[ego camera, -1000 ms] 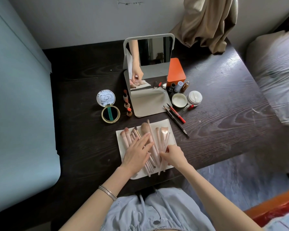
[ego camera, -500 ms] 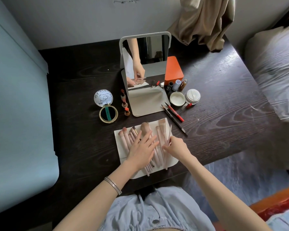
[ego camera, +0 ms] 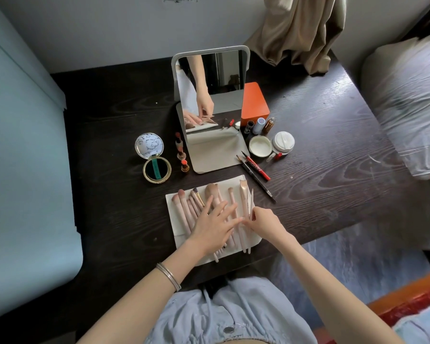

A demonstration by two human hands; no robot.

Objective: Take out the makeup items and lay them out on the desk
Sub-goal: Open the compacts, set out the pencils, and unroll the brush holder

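Several pink makeup brushes (ego camera: 184,209) lie side by side on an open white brush pouch (ego camera: 171,219) near the desk's front edge. My left hand (ego camera: 215,224) rests flat on the brush handles with fingers spread. My right hand (ego camera: 261,220) pinches a thin pink brush (ego camera: 250,207) at the pouch's right side. Behind lie two eye pencils (ego camera: 256,170), an open cushion compact (ego camera: 153,157), lipsticks (ego camera: 181,152), an open cream jar (ego camera: 260,146) with its white lid (ego camera: 283,142), and small bottles (ego camera: 260,125).
A standing mirror (ego camera: 210,95) on a beige base sits mid-desk, with an orange box (ego camera: 255,103) to its right. A beige cloth (ego camera: 298,28) hangs at the back. A bed (ego camera: 407,95) lies right of the dark wooden desk (ego camera: 333,170); a blue panel (ego camera: 23,170) stands at the left.
My right hand moved up along the pouch's right side and now pinches the thin brush. My left hand slid slightly forward over the handles.
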